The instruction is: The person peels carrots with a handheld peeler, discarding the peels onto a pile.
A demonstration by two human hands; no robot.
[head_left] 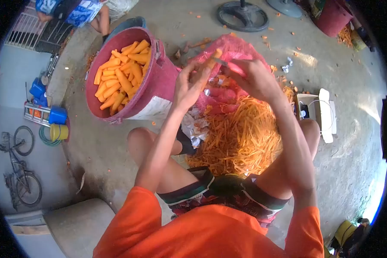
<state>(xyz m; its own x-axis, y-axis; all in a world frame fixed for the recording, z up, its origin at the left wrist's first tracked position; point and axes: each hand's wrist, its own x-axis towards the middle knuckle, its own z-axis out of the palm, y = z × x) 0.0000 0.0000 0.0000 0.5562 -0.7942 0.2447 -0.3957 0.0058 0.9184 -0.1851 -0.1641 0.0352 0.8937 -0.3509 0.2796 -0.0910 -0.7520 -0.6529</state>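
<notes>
My left hand (189, 88) is closed around a carrot (215, 56), its tip pointing up and away from me. My right hand (256, 79) grips a small pink-handled knife (236, 69), with its grey blade right at the carrot near the top. Below both hands lies a large heap of orange carrot peelings (241, 137) between my legs. Behind the hands spreads a pink mesh sack (241, 45). To the left, a tilted pink tub (159, 81) holds many peeled carrots (124, 77).
An open white box (327, 116) stands right of my knee. Carrot scraps dot the concrete floor (348, 159). A round black stand base (243, 17) is at the far side, a red bucket (333, 19) at far right. Another person (79, 13) sits at upper left; a bicycle (21, 167) is on the left.
</notes>
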